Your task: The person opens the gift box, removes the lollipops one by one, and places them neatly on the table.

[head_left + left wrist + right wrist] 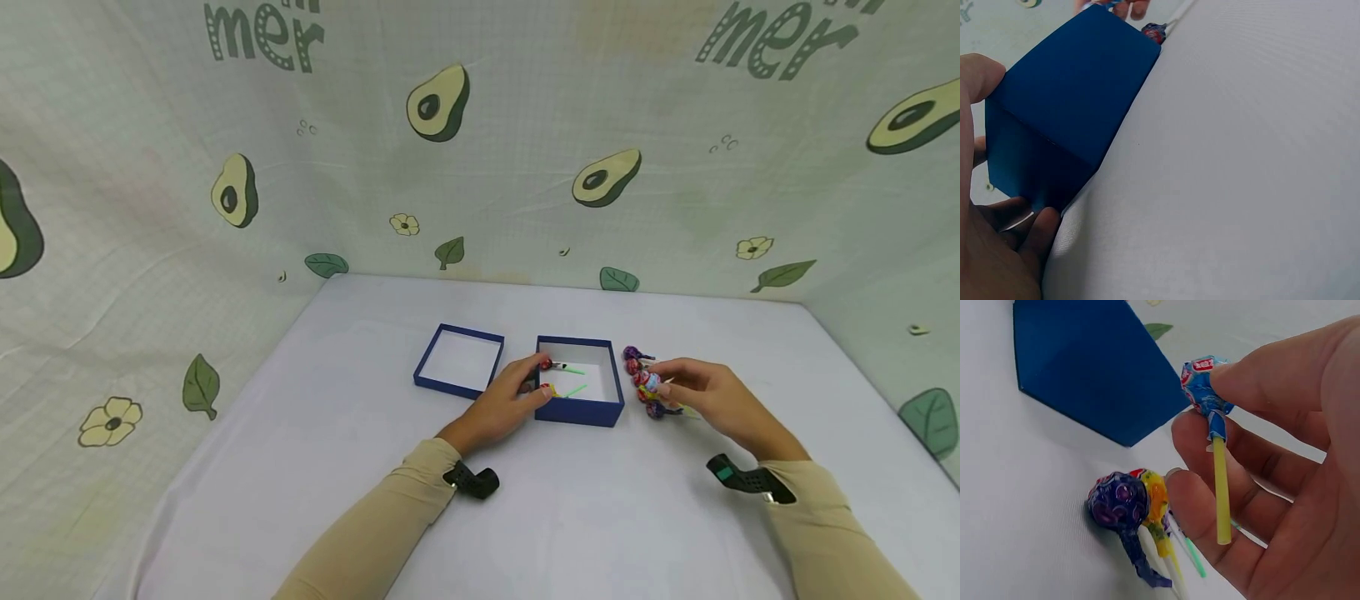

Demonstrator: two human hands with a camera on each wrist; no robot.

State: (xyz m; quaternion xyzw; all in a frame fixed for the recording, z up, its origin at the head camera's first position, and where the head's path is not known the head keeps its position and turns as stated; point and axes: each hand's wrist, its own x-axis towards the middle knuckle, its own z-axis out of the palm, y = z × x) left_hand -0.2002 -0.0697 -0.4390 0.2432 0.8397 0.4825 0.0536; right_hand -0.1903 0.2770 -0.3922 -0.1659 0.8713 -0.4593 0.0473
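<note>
A blue box (579,412) with a white inside stands on the table, with a red-wrapped lollipop (547,364) and a yellow-and-red one (548,390) lying in it, sticks pointing right. My left hand (504,402) grips the box at its left side, thumb near the front corner and fingers along the wall. Just right of the box, my right hand (708,393) pinches a lollipop (1196,381) in a blue-and-red wrapper between thumb and fingertips, its yellow stick hanging down. Under that hand lie a purple lollipop (1119,503) and a yellow one (1156,495).
Left of the box lies its blue-rimmed lid (450,386), white inside up. More lollipops form a row along the box's right side, a purple one (632,352) farthest back. Behind the white table (570,517) hangs a cloth (517,192) printed with avocados.
</note>
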